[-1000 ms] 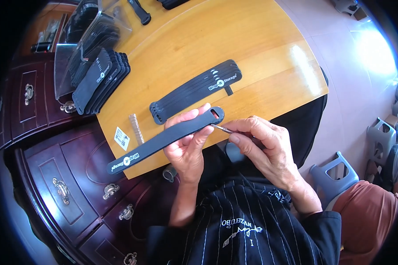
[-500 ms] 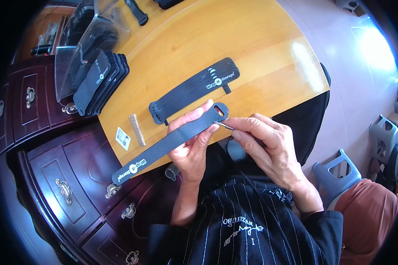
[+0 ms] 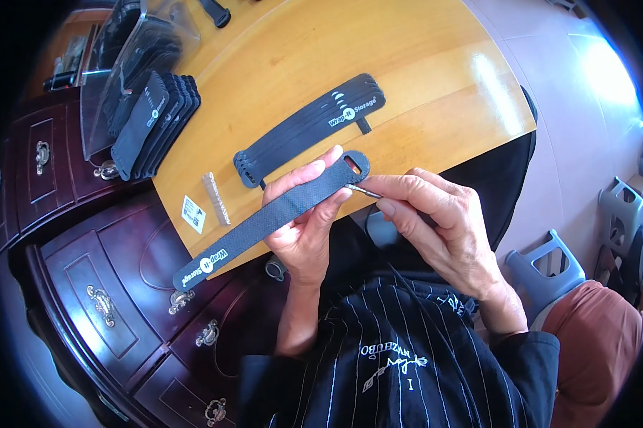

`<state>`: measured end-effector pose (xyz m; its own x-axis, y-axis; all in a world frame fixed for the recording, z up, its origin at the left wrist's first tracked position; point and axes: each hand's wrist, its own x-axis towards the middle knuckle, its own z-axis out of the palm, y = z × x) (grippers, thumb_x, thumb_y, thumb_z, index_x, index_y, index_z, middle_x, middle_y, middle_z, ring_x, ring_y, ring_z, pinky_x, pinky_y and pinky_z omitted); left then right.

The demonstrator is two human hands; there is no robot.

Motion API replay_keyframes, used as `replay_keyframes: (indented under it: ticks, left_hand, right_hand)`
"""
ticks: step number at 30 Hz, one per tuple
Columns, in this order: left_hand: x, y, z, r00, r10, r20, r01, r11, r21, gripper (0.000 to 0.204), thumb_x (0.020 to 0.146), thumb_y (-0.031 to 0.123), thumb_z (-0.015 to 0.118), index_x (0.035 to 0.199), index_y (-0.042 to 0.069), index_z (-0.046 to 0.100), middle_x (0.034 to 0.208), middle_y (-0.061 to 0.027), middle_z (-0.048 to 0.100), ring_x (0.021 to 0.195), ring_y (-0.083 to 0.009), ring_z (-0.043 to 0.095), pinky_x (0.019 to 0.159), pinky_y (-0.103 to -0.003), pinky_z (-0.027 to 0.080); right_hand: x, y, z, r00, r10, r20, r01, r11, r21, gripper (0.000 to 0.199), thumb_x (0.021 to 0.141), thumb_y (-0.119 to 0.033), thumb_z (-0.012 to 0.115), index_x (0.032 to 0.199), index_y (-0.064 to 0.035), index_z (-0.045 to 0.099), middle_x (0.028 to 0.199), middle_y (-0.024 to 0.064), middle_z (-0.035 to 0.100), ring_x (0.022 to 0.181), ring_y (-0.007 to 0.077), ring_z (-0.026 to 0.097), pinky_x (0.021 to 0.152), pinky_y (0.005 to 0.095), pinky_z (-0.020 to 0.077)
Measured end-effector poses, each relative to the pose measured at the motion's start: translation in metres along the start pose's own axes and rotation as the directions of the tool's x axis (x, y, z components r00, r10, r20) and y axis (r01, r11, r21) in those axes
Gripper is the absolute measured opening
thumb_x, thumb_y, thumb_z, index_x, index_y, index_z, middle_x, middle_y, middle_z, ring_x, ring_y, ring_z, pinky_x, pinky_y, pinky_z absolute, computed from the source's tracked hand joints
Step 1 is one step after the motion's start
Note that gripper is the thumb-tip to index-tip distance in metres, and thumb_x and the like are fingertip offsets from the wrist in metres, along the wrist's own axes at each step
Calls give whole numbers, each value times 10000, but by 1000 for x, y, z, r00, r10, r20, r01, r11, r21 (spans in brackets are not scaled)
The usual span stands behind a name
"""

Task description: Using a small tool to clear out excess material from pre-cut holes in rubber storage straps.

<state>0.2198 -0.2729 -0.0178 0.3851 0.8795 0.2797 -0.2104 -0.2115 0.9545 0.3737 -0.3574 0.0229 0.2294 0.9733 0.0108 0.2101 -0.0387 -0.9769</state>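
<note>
A long dark grey strap (image 3: pixel 268 218) with a slotted, rounded end slants across the front of the desk. My left hand (image 3: pixel 301 239) is closed on it below the slot, thumb on one side and fingers along the other. Between the thumb and forefinger of my right hand (image 3: pixel 443 232) is a slim metal tool (image 3: pixel 364 191), its kind unclear. Its tip touches the strap's edge just under the slot. Beyond my hands lies a stack of similar straps (image 3: pixel 307 128) with a pale printed mark, a short dark tab poking out beside it.
At the left edge stand bundled dark straps (image 3: pixel 154 128) beside a clear plastic bin (image 3: pixel 115 78). A ridged clear strip (image 3: pixel 216 200) and a white label (image 3: pixel 192 215) lie near the desk's front left. Dark wooden drawers (image 3: pixel 122 278) are below; blue stools (image 3: pixel 546 267) and a seated person (image 3: pixel 596 342) are at right.
The view has shifted slightly, so the desk and stack appear a little higher and further left. Both hands keep their grips, and the tool tip stays at the strap's edge near the slot.
</note>
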Motion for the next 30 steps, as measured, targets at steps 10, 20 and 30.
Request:
replay_keyframes:
  ticks: [10, 20, 30]
  left_hand:
    - [-1, -4, 1, 995, 101, 19, -103, 990, 98, 370, 819, -119, 652, 1132, -38, 472, 1154, -300, 590, 1082, -312, 618, 925, -385, 526]
    - [3, 3, -3, 929, 345, 138, -368, 801, 473, 354, 800, -61, 705, 1075, -41, 483, 1127, -317, 588, 971, -324, 646, 840, -372, 554]
    - [1, 5, 3, 859, 463, 220, -484, 594, 642, 385, 733, -108, 742, 1021, -22, 501, 1116, -256, 590, 945, -344, 652, 772, -363, 597]
  right_hand:
    - [-4, -2, 7, 999, -39, -38, 35, 993, -111, 246, 887, -61, 619, 1127, -19, 645, 735, 88, 573, 633, 173, 579, 573, 289, 453]
    - [-6, 0, 10, 977, 203, 60, -207, 866, 455, 216, 922, -73, 606, 1114, 22, 633, 815, 106, 647, 696, 121, 621, 622, 251, 490]
    - [-7, 4, 21, 979, -128, -157, 94, 974, -206, 321, 847, -34, 642, 1164, -75, 614, 767, 76, 582, 614, 221, 610, 521, 270, 480]
